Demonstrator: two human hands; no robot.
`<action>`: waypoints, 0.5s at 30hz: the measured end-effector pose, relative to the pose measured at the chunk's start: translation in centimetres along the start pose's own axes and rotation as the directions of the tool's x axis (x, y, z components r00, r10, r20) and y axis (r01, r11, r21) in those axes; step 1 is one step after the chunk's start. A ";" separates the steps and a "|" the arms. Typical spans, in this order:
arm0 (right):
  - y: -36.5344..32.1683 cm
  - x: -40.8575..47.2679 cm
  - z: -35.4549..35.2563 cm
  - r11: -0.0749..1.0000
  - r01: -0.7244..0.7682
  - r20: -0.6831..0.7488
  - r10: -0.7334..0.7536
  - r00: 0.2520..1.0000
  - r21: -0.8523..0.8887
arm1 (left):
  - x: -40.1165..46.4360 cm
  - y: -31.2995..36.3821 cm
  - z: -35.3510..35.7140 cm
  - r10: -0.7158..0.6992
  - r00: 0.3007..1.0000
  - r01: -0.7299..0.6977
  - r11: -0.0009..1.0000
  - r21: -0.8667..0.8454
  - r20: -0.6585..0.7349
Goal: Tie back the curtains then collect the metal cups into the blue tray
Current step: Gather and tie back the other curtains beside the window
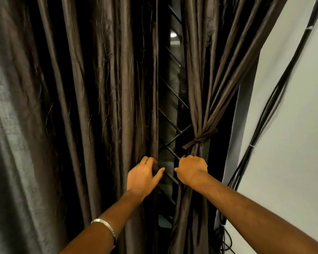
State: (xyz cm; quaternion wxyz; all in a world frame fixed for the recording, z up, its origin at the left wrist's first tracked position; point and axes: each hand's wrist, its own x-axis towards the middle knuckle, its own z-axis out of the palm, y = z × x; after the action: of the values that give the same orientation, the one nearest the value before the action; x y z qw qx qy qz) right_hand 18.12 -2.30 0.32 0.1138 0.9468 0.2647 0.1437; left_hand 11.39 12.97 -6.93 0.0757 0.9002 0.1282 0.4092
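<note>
At right, tied brown curtain

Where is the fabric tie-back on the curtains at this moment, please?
In the head view, the tie-back is knotted round the right curtain, right of the window grille and just above the right hand.
</note>
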 end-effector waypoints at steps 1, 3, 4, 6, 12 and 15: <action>-1.0 0.1 -0.4 1.000 -0.003 -0.004 0.003 1.000 0.008 | 0.1 -0.9 -0.5 0.018 1.000 -0.018 1.000 -0.013 -0.020; -3.4 0.7 -1.4 0.998 -0.005 -0.062 0.009 0.998 0.061 | 0.4 -2.8 -1.6 0.075 0.994 -0.080 0.995 -0.060 -0.074; -4.3 1.0 -1.8 0.995 -0.016 -0.111 0.027 0.993 0.102 | 0.6 -3.7 -2.1 0.105 0.990 -0.114 0.989 -0.093 -0.097; -6.5 1.7 -2.8 0.981 -0.069 -0.226 0.110 0.968 0.183 | 1.1 -5.9 -3.3 0.158 0.978 -0.177 0.973 -0.146 -0.136; -10.5 4.9 -3.6 0.783 -0.193 -0.133 0.331 0.934 0.591 | 2.3 -11.7 -5.5 0.183 0.947 -0.234 0.957 -0.173 -0.265; -11.6 5.9 -3.3 0.386 -0.126 -0.016 0.346 0.938 0.914 | 2.0 -13.7 -6.1 0.128 0.967 -0.168 0.970 -0.173 -0.221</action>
State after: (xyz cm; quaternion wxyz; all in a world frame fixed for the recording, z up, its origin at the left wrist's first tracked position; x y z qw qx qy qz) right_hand 16.45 10.95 1.28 -0.4607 0.8660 0.1719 0.0905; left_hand 5.72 26.81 -4.78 0.1169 0.8482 0.0278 0.5159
